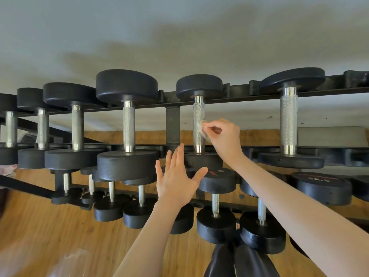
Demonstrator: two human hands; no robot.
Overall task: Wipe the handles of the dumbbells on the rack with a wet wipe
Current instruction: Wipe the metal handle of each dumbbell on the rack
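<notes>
Currently, right hand (223, 136) pinches a small wet wipe (200, 124) between thumb and fingertips, pressed against the knurled handle (198, 124) of an upper-row dumbbell on the rack (173, 124). That handle stands just right of the rack's vertical black strut. Left hand (175, 180), fingers spread, holds nothing, below the strut, in front of the dumbbell's near head (207, 160).

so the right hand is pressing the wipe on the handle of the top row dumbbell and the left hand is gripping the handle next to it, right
Not quite. The head view shows the left hand open with fingers spread, gripping nothing, in front of the dumbbell's lower head. The rest holds: the right hand pinches the wipe against that top-row handle.
</notes>
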